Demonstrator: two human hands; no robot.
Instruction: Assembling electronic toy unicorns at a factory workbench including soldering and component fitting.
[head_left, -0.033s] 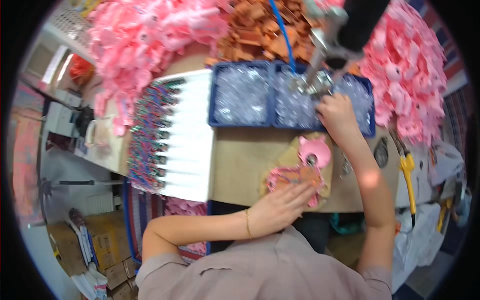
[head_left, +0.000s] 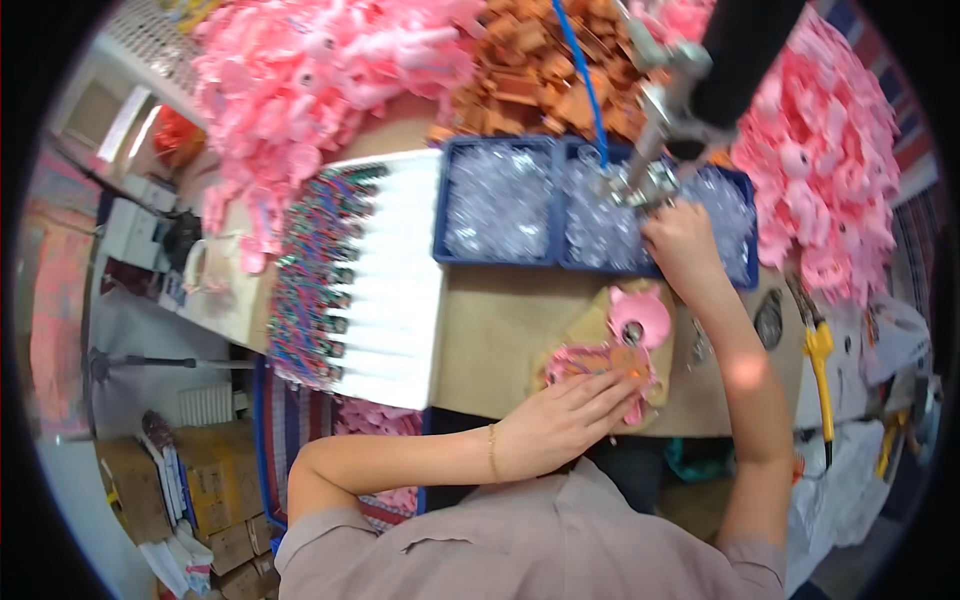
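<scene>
Only the view has shifted slightly; both hands keep their places against the blue trays (head_left: 498, 259). Below them, the left hand (head_left: 570, 422), fingers together, lies on the pink toy (head_left: 642, 312). Over them, the right hand (head_left: 684, 245) curls; I cannot tell whether it pinches anything.

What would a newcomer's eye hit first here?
Probably the bright pink heaps, upper left and upper right, with an orange heap between them. Next, the blue trays of clear bits, just below the orange. Then, lower centre, the left hand lying flat over a pink part and an orange piece.
</scene>
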